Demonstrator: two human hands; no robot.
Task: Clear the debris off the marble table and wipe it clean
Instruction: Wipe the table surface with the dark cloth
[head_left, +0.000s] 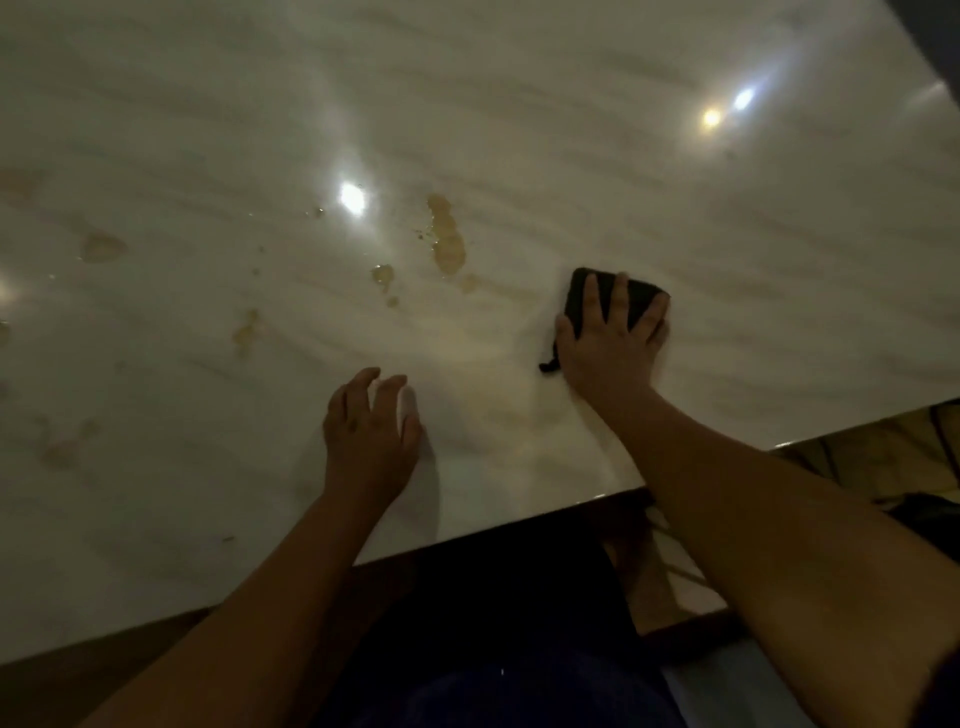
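The room around me is dim. 3 bright lamp reflections (352, 197) shine on the glossy marble table (571, 104): 1 near the middle, 2 close together toward the far right. Past its near edge, on my right, the floor (862, 467) shows tan tiles with dark lines.

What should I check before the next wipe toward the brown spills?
1. Right hand presses flat on the black cloth: ok.
2. Cloth lies on the marble table: ok.
3. Largest brown spill, left of the cloth and apart from it, is wiped: not ok.
4. Smaller stain farther left is wiped: not ok.
5. Left hand rests on the table, off the spills: ok.
6. Cloth is damp enough: cannot tell.
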